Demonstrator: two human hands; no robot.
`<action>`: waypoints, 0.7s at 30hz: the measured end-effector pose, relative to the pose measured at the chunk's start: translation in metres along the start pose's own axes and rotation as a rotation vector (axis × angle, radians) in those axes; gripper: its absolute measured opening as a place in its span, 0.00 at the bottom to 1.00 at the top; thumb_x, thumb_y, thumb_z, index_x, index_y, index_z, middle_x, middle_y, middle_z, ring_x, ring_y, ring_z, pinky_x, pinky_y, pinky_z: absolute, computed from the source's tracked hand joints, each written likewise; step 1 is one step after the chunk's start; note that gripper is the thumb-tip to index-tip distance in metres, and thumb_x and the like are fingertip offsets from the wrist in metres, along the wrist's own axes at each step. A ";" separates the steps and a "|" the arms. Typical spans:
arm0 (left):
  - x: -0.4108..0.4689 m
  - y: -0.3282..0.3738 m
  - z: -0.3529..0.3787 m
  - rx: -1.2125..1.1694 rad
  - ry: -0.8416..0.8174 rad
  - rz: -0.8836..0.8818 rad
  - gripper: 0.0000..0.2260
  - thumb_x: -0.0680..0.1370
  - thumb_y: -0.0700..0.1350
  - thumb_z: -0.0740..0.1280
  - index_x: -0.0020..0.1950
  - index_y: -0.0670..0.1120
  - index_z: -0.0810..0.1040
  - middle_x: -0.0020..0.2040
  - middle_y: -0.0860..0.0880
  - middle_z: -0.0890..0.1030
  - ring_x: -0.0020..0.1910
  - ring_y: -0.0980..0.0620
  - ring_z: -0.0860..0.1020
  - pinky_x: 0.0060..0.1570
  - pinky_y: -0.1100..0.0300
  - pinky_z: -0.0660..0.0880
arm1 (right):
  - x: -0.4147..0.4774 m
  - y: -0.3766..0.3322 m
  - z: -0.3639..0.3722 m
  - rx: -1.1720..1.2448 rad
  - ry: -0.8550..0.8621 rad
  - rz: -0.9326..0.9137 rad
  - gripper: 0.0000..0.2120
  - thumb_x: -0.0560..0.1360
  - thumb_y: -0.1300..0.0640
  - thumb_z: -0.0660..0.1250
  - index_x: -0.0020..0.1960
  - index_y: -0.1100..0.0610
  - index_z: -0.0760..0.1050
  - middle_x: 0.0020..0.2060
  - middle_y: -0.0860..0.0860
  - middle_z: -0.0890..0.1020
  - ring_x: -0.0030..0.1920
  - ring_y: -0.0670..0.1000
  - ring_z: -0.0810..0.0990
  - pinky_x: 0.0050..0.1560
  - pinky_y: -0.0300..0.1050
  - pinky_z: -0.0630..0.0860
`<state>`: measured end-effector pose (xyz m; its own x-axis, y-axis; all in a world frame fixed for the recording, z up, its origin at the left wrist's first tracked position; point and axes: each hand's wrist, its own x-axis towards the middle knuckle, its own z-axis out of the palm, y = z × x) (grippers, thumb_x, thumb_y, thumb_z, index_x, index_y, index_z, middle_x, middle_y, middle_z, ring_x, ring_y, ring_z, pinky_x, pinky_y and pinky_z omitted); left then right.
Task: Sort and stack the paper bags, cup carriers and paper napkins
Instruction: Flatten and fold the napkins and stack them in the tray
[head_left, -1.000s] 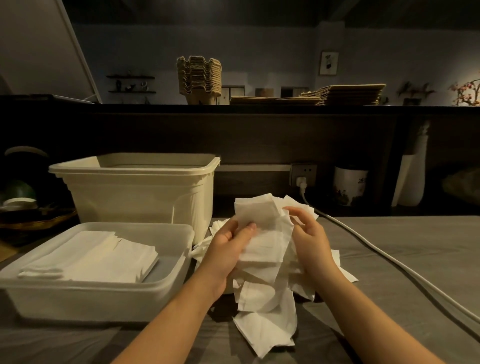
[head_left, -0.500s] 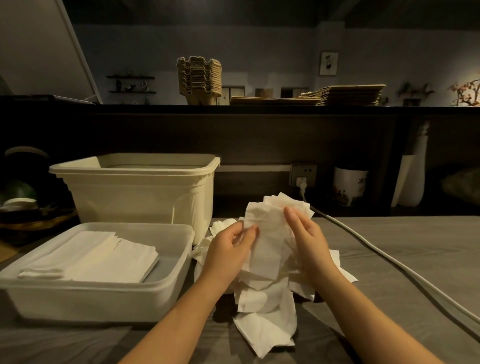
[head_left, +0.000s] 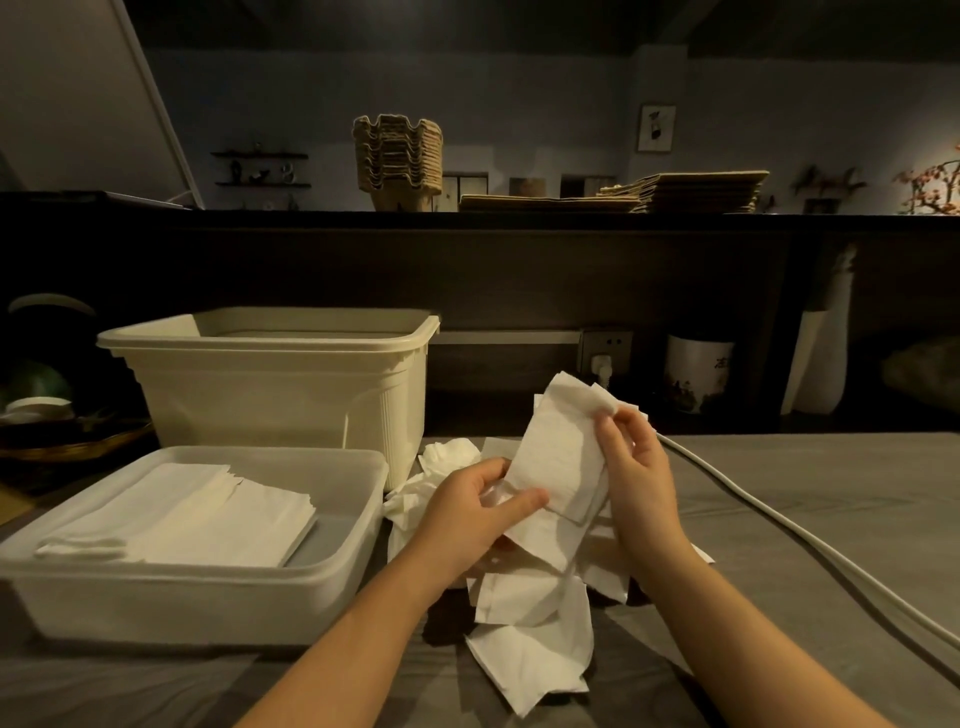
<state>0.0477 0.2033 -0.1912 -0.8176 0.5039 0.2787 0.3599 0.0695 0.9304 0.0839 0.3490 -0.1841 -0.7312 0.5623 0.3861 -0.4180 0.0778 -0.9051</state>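
Note:
A white paper napkin (head_left: 558, 457) is held up above a loose heap of napkins (head_left: 530, 623) on the grey table. My left hand (head_left: 467, 514) pinches its lower edge with thumb and fingers. My right hand (head_left: 631, 462) pinches its upper right corner. A neat stack of flat napkins (head_left: 208, 514) lies in the shallow translucent tray (head_left: 358, 525) at the left. On the dark shelf behind stand stacked cup carriers (head_left: 397, 156) and flat piled paper bags (head_left: 680, 192).
A deep cream plastic bin (head_left: 280, 384) stands behind the tray. A white power cable (head_left: 810, 551) runs from a wall socket (head_left: 605, 358) across the table to the right. A white jar (head_left: 698, 376) and a tall vase (head_left: 826, 358) stand under the shelf.
The napkin has been pulled narrower and tilted to the right. My right hand has risen to its upper corner, while my left hand has dropped to its lower edge.

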 end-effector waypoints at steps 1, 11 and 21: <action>0.000 0.001 -0.001 -0.001 0.016 0.002 0.05 0.75 0.49 0.68 0.48 0.57 0.75 0.49 0.58 0.79 0.49 0.59 0.77 0.41 0.66 0.78 | 0.000 0.000 0.000 0.007 0.015 -0.006 0.06 0.79 0.51 0.58 0.48 0.46 0.73 0.49 0.51 0.77 0.49 0.53 0.78 0.47 0.51 0.78; 0.004 0.008 -0.009 -0.275 0.470 0.091 0.04 0.78 0.47 0.64 0.46 0.57 0.74 0.46 0.54 0.78 0.45 0.55 0.78 0.38 0.61 0.79 | 0.005 -0.001 -0.005 0.006 0.164 -0.004 0.05 0.81 0.51 0.55 0.52 0.46 0.69 0.46 0.46 0.74 0.46 0.49 0.75 0.47 0.49 0.74; -0.002 0.008 -0.007 -0.150 0.429 0.308 0.06 0.79 0.42 0.63 0.47 0.54 0.74 0.40 0.59 0.81 0.41 0.61 0.78 0.42 0.64 0.77 | -0.005 -0.003 0.002 -0.153 -0.027 -0.108 0.12 0.82 0.57 0.53 0.57 0.40 0.67 0.48 0.37 0.72 0.46 0.43 0.73 0.41 0.37 0.72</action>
<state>0.0494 0.1970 -0.1831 -0.8058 0.0833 0.5863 0.5689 -0.1656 0.8055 0.0878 0.3442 -0.1830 -0.7016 0.5216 0.4855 -0.4097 0.2622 -0.8737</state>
